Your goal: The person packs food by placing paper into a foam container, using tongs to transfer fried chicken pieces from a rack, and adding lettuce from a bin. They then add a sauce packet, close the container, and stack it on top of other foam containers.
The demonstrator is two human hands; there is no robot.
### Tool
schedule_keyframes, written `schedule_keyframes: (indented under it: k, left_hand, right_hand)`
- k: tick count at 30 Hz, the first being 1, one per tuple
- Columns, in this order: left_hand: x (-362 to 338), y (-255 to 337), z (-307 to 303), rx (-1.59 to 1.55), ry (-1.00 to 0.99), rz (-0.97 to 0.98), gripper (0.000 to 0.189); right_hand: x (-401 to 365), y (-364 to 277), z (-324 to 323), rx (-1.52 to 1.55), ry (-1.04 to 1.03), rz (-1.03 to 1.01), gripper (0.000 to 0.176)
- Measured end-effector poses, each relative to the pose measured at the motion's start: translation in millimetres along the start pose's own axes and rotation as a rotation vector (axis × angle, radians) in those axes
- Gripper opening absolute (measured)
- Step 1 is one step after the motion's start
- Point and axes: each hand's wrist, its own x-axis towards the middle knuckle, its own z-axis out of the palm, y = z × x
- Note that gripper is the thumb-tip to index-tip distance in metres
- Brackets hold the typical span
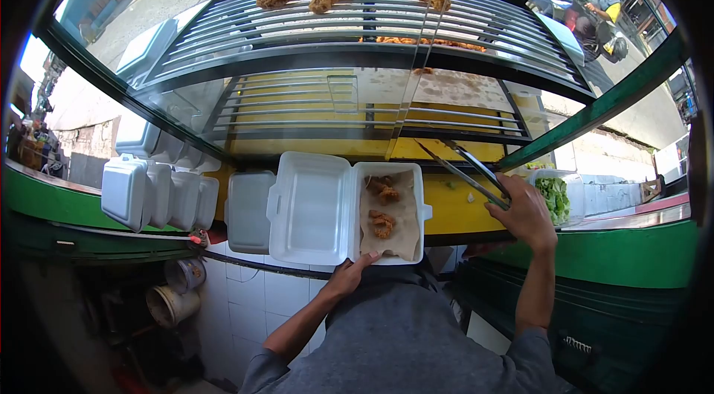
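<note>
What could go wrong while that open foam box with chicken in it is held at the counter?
1. The left hand grips the foam box only at its near edge, with the lid spread open; it might tip, and the two fried chicken pieces could slide off the paper liner.
2. The tongs in the right hand are long and thin; a piece might slip from them over the counter.
</note>
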Motion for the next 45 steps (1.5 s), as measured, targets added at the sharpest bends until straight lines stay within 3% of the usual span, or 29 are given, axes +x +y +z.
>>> schedule_keyframes:
  k: [4,7,10,19,22,25,29,32,35,39,43,45]
  left_hand:
    - [1,-11,-8,0.020,0.002,0.009,0.048]
    - [-1,-12,-6,0.022,0.004,0.020,0.047]
    - [-3,-10,-5,-0.004,-0.013,0.029,0.047]
    - [0,-6,-1,-0.001,-0.003,0.065,0.047]
    - [1,-6,0,0.024,0.005,0.050,0.047]
    - [3,-8,0,0.027,0.006,0.039,0.047]
    - [5,-10,0,0.049,-0.001,0.017,0.047]
    - [0,-3,3,0.021,0.005,0.013,0.048]
    - [-5,-2,2,0.033,0.033,0.003,0.048]
    - [-5,-13,3,-0.017,0.030,0.034,0.049]
    - [-6,-20,2,-0.015,0.017,0.051,0.050]
    - [-5,-24,3,-0.013,0.012,0.074,0.049]
  right_hand:
    - [38,-5,54,-0.074,0.105,0.048,0.055]
    - [66,4,86,-0.204,0.219,-0.027,0.054]
    - [81,5,90,-0.260,0.153,-0.022,0.052]
    - [21,-5,18,-0.091,-0.030,0.053,0.046]
    - [-6,12,-5,0.087,-0.030,-0.069,0.045]
    - [-24,8,-30,0.244,-0.167,0.027,0.044]
    - [-31,-4,-39,0.244,-0.193,-0.109,0.045]
    - [-28,-9,-59,0.263,-0.183,-0.083,0.045]
    - [-19,-20,-79,0.277,-0.029,-0.013,0.044]
    - [27,-50,-71,-0.157,0.166,0.074,0.045]
    - [100,-38,-37,-0.527,0.212,-0.053,0.032]
    - [133,-27,-19,-0.551,0.207,-0.062,0.029]
